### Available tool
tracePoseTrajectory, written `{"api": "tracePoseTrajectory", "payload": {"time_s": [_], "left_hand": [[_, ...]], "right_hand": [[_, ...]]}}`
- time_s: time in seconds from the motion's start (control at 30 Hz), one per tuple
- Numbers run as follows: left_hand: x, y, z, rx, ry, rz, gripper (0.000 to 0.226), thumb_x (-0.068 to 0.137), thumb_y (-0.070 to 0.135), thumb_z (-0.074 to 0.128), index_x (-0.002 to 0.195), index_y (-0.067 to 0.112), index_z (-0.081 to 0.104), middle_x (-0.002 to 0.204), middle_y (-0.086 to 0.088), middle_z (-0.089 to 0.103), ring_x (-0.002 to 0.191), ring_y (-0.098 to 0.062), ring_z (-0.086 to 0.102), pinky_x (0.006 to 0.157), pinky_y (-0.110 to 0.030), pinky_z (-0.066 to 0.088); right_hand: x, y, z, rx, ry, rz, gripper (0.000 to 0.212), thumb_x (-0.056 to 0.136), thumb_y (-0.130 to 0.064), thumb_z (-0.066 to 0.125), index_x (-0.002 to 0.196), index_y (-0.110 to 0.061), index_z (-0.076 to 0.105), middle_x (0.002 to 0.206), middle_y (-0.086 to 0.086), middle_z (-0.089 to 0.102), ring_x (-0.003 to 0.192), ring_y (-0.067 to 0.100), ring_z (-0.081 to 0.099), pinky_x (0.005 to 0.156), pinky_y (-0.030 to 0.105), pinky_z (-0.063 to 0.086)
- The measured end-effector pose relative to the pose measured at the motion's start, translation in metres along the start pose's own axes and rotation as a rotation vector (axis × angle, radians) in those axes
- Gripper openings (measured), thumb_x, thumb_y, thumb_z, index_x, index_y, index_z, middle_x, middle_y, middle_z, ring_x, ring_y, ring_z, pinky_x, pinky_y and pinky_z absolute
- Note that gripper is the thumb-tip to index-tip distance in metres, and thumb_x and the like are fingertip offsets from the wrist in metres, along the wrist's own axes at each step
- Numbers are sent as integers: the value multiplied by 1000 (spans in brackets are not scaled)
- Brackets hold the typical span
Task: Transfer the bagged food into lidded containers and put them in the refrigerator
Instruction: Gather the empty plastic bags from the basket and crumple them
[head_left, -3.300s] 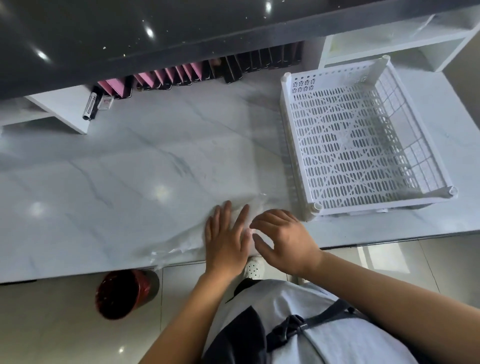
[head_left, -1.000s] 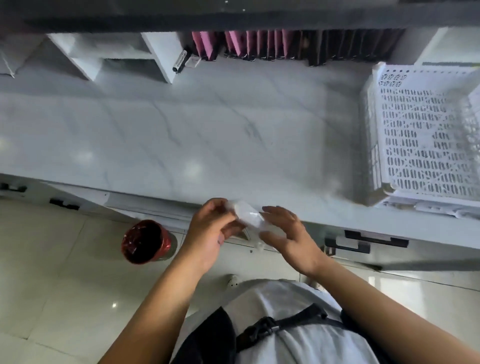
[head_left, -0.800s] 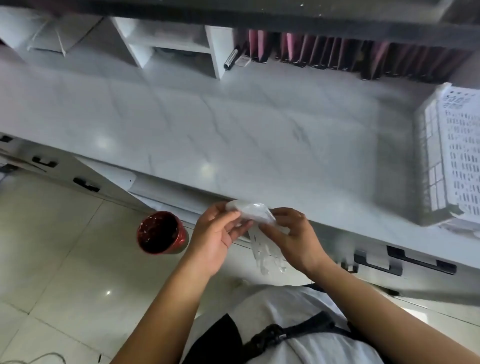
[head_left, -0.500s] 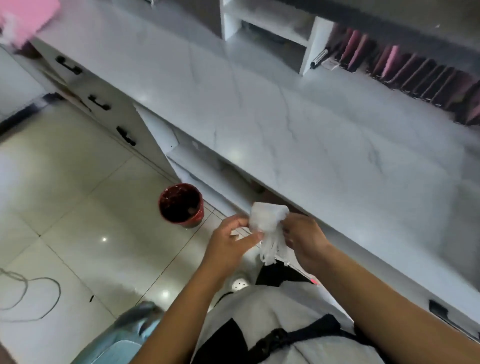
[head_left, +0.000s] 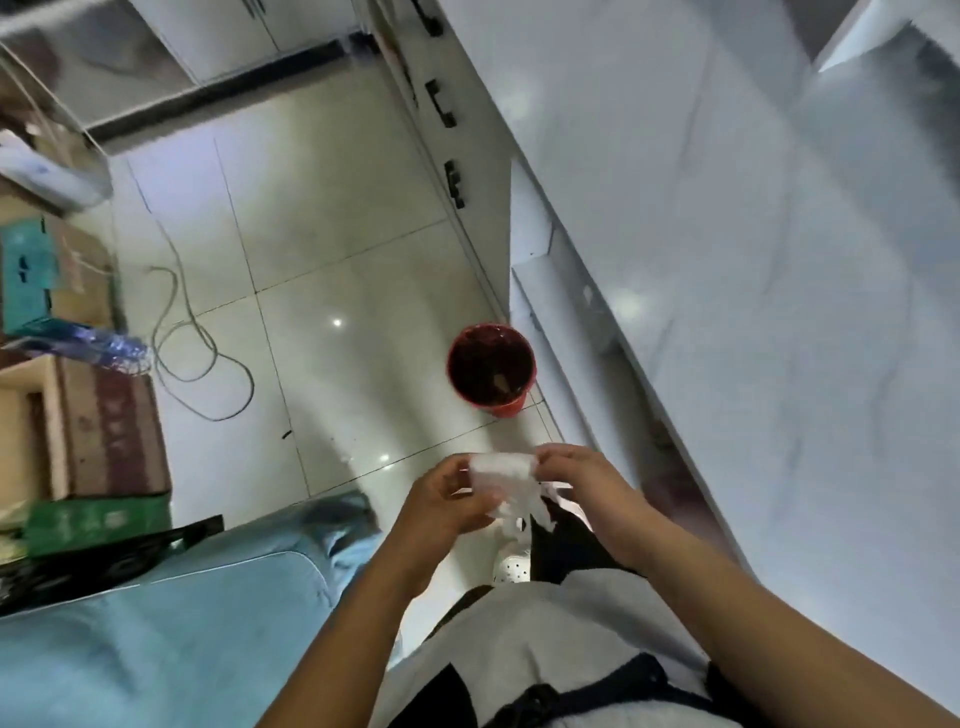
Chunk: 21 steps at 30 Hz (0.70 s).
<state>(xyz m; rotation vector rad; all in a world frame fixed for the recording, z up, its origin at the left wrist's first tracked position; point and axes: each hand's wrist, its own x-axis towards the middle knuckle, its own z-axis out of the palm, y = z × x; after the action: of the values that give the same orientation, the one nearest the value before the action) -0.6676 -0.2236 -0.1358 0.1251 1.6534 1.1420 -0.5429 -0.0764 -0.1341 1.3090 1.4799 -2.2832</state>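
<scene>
A crumpled clear plastic bag (head_left: 503, 480) hangs between both hands at waist height, over the floor and off the counter. My left hand (head_left: 441, 501) pinches its left side and my right hand (head_left: 584, 483) pinches its right side. The bag looks empty and folded small, with loose ends dangling below. No containers, food or refrigerator are in view.
A red bin (head_left: 491, 368) with a dark liner stands on the tiled floor just ahead of my hands, beside the white marble counter (head_left: 753, 260) on the right. Cardboard boxes (head_left: 88, 431), a loose cable (head_left: 197, 332) and a light blue seat (head_left: 156, 639) lie to the left.
I have turned left, away from the counter and the white basket. The bag, first flattened on the counter, has been lifted and bunched between both hands; the red bin now sits right ahead.
</scene>
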Motion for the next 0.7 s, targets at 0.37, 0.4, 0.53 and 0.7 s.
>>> {"api": "tracePoseTrajectory", "payload": {"time_s": [0.37, 0.4, 0.53, 0.7], "left_hand": [[136, -4, -30, 384, 320, -29, 34, 90, 12, 62, 122, 23, 62, 119, 14, 61, 107, -8, 56, 85, -19, 40], [148, -14, -33, 443, 326, -71, 39, 89, 12, 60, 127, 19, 58, 118, 13, 57, 108, -9, 52, 86, -22, 37], [193, -70, -41, 597, 221, -218, 57, 83, 32, 51, 139, 24, 47, 141, -1, 50, 134, -25, 44, 102, -36, 42], [268, -154, -69, 884, 87, -248, 72, 93, 30, 52, 157, 27, 18, 166, -9, 11, 152, -30, 8, 118, -39, 23]], "right_hand": [[176, -7, 21, -1188, 63, -219, 8, 87, -32, 56, 87, -28, 63, 83, -6, 60, 93, 24, 59, 76, 35, 36], [190, 1, 20, -1184, 61, -163, 9, 87, -29, 55, 89, -25, 62, 85, -4, 61, 94, 26, 60, 77, 35, 38], [261, 27, 4, -1101, 148, 55, 22, 88, -22, 47, 101, -20, 65, 94, 0, 66, 86, 26, 62, 76, 35, 50], [382, 64, -8, -1028, 358, 72, 26, 88, -29, 47, 103, -17, 64, 94, 5, 67, 84, 29, 64, 76, 41, 55]]}}
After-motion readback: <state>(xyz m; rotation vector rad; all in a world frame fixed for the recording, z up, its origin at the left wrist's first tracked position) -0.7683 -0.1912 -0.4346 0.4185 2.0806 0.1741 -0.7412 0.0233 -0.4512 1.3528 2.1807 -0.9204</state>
